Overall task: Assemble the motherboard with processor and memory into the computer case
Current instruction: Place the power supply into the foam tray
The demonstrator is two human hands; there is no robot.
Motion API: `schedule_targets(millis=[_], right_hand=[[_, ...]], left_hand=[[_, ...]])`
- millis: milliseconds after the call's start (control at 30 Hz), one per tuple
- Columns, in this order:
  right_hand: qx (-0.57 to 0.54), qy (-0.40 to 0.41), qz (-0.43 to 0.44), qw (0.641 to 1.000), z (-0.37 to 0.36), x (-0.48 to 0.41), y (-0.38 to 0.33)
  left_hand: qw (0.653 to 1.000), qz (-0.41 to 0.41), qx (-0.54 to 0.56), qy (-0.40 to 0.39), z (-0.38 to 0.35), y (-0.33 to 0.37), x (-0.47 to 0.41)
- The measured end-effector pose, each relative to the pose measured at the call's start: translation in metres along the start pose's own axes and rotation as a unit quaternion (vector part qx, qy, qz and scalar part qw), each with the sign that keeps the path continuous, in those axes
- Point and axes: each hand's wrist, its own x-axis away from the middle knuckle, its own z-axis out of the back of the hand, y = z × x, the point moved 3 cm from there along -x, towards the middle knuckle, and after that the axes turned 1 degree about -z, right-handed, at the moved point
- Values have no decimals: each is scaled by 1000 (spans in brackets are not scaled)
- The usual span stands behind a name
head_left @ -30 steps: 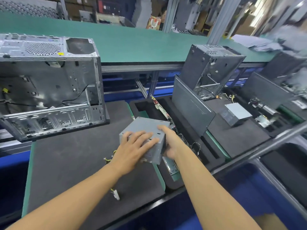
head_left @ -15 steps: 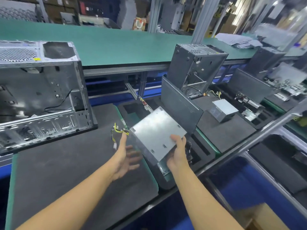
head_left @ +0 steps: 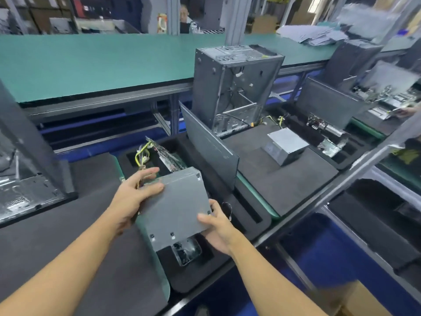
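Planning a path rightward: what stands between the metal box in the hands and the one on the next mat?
In the head view, a dark side panel stands on edge between the held metal box and the second box.

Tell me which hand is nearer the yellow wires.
Left. The left hand grips the far corner of the grey metal box, right beside the yellow wires; the right hand holds its near right edge, farther from them.

left hand (head_left: 130, 200): bare | right hand (head_left: 219, 227): bare | forearms: bare, both
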Motion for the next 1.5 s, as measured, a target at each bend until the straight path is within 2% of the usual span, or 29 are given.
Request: schedule_targets(millis=[100,200,300,400,500,567,633,767,833,933,1067,1133,1267,1500], right_hand=[[-20,-42,-21,999,19,-8,1],[-28,-86,-55,994,27,-12,2],[-47,-89,-80,992,27,-21,2],[-27,-85,-99,991,12,-34,5],[116,-59,-80,988,-19,-44,3],[241,-41,-55,968,-45,-46,-4],[331,-29,-24,943,-73,-46,-11],[437,-95,85,890,-134,-39,-17],[472,-77,93,873,-152,-43,-16],[582,-19,88,808,-166,-55,-12],[631,110,144,755,-178,-76,-12],[652,137,153,730,-180,-89,-17],[682,134,141,705,-182,-118,-25],[684,220,159,677,-191,-157,-29]], left_hand=[[990,-36,-132,-34,-13,7,1],[958,-85,-266,-68,-21,12,9],[945,-108,-308,-20,-29,12,16],[938,-99,-320,93,-36,19,18],[890,-77,-384,232,-29,30,20],[872,-36,-400,282,-17,33,21],[856,-2,-413,311,-2,35,17],[819,55,-466,330,13,36,-4],[819,77,-460,334,18,34,-16],[832,87,-427,343,23,29,-31],[853,87,-385,341,23,25,-53],[863,95,-367,335,24,24,-66],[880,96,-336,322,31,24,-92],[878,98,-336,326,42,21,-128]])
